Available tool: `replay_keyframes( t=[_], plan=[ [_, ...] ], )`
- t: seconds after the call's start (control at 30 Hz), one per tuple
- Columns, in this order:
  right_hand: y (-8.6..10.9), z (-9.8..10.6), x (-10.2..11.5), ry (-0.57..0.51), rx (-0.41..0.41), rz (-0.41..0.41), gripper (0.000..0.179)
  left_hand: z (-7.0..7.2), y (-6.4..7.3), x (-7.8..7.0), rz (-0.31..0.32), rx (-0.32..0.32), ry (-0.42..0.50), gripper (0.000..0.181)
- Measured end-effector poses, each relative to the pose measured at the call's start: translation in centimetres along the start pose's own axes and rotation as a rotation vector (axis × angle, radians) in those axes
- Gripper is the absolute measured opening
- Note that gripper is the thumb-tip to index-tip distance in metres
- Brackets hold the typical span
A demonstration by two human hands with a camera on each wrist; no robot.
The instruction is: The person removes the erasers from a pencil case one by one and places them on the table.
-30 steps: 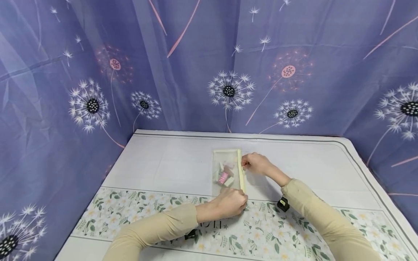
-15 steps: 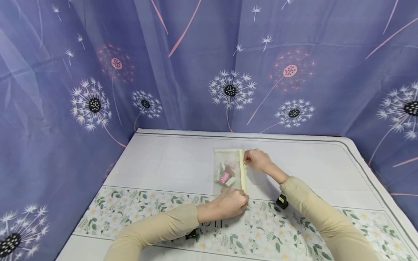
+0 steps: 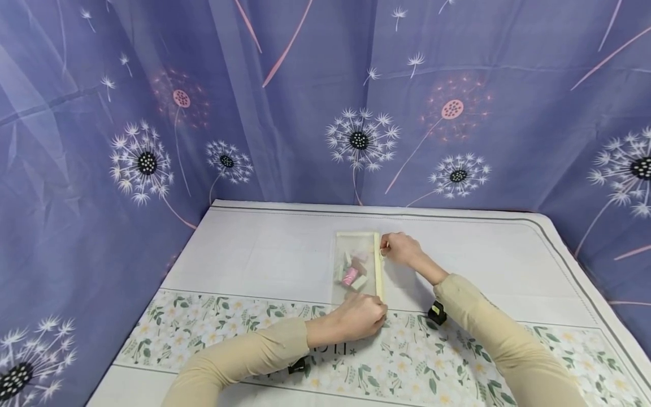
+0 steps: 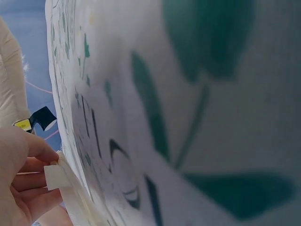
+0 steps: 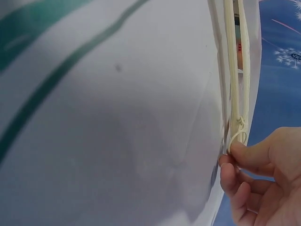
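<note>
A see-through zip pouch (image 3: 342,246) with a pale yellow zipper (image 3: 378,271) lies on the table. Inside it are several small pieces, one a bright pink roll-like piece (image 3: 350,276). My left hand (image 3: 358,316) pinches the zipper's near end; in the left wrist view its fingers (image 4: 44,148) grip the edge beside a pale fabric tab (image 4: 57,177). Near the far end, my right hand (image 3: 400,249) pinches the zipper's ring pull (image 5: 237,140) between thumb and finger. Beside the slider (image 5: 241,122), the two zipper tapes stand apart, and some contents (image 5: 239,47) show through the gap.
A white tablecloth (image 3: 254,249) with a floral band (image 3: 203,322) covers the table. Black wrist devices (image 3: 437,312) sit under both forearms. A purple dandelion-print curtain (image 3: 285,113) hangs behind and along the left side.
My right hand has slid the ring pull slightly toward the pouch's far end. The left hand keeps its grip at the near end. The head view has shifted a little.
</note>
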State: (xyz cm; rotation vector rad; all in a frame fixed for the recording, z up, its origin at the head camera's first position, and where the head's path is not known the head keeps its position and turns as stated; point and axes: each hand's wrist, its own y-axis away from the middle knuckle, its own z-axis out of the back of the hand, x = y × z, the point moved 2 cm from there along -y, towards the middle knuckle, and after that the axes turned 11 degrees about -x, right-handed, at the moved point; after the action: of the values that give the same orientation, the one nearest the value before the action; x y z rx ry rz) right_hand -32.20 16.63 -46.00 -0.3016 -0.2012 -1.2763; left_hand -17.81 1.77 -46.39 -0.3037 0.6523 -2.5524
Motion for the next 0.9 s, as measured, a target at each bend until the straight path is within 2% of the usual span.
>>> replay_keyframes(
  t=[0.37,0.6,0.8,0.9],
  plan=[
    [-0.5,0.1,0.1,0.013,-0.03,-0.027,0.01,0.1,-0.3,0.1,0.013,0.037,-0.032,0.023],
    [-0.9,-0.1,-0.1,0.009,-0.039,-0.037,0.01,0.2,-0.4,0.0,0.008,0.041,-0.013,0.026],
    [-1.4,-0.4,-0.6,-0.017,-0.068,-0.082,0.01,0.2,-0.5,0.0,0.025,0.044,-0.018,0.028],
    [-1.6,-0.5,-0.9,-0.073,-0.063,-0.085,0.011,0.2,-0.5,0.2,0.045,0.049,0.0,0.027]
  ],
)
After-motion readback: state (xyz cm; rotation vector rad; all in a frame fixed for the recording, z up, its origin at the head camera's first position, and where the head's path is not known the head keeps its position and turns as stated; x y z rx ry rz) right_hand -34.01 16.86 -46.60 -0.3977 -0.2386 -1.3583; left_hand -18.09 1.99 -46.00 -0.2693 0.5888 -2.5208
